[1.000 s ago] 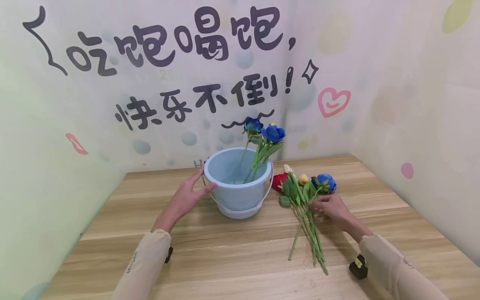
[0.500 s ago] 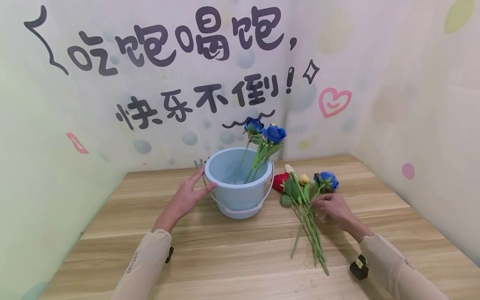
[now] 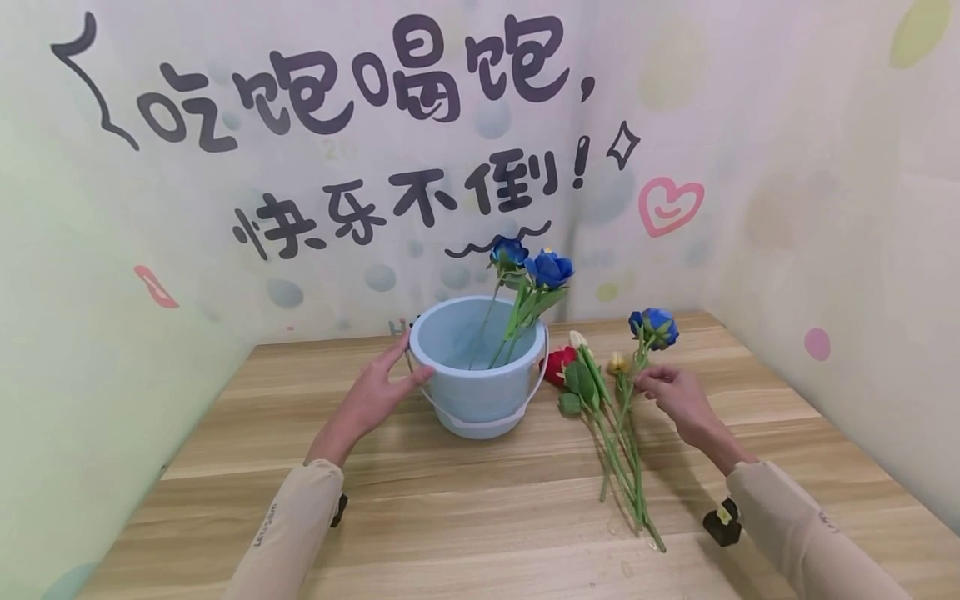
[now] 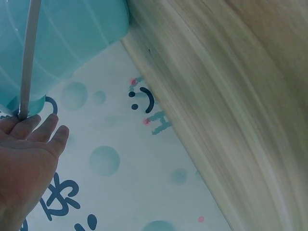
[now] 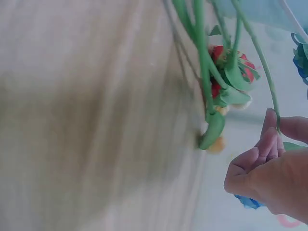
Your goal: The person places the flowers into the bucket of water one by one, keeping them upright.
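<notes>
A light blue bucket [image 3: 480, 392] stands on the table with two blue flowers [image 3: 549, 268] leaning in it. Spread fingers of my left hand [image 3: 375, 392] rest against the bucket's left side near the rim; in the left wrist view the fingertips touch it by the handle joint. My right hand [image 3: 678, 404] pinches the green stem of another blue flower [image 3: 655, 328] between thumb and fingers, its bloom raised above the table. Beside it lie a red flower [image 3: 558, 367], a white bud [image 3: 577, 339] and a yellow flower [image 3: 618, 364], their stems crossing towards the front.
The wooden table [image 3: 450, 525] meets a printed wall [image 3: 337, 283] at the back, with pale walls on both sides. The bucket's white handle [image 3: 517, 417] hangs down in front. Small wet-looking spots [image 3: 626, 569] show near the stem ends.
My right hand has moved up and slightly away, lifting the blue flower's bloom off the table. The yellow flower and some stems have shifted. My left hand and the bucket stay put.
</notes>
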Demonstrator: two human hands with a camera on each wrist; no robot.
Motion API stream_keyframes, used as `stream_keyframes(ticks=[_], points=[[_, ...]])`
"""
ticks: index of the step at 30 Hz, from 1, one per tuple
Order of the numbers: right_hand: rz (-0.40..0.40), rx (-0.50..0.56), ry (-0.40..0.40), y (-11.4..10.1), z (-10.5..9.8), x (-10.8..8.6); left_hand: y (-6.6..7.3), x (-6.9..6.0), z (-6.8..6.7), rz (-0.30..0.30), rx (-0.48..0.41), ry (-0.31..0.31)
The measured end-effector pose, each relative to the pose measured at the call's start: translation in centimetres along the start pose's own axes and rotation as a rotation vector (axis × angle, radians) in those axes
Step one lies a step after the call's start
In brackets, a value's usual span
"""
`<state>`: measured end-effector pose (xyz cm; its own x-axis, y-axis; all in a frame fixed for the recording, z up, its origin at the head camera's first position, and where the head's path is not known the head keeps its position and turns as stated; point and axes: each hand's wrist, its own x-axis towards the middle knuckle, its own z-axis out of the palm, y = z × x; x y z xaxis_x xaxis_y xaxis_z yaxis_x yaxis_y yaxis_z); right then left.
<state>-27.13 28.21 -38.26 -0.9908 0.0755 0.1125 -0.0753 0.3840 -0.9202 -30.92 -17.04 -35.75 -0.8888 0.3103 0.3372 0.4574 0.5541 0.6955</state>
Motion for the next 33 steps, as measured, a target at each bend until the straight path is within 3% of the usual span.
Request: stream_keyframes(ticks=[18,33], points=[[-0.136,0.055,0.16,-2.0,-0.9,0.6,0.1,-0.2,-0.1,-0.018,0.0,-0.01],[-0.176,0.104,0.2,-4.5,-0.9,1.0,0.2,-0.2,-0.1,-0.015,0.003,-0.01]])
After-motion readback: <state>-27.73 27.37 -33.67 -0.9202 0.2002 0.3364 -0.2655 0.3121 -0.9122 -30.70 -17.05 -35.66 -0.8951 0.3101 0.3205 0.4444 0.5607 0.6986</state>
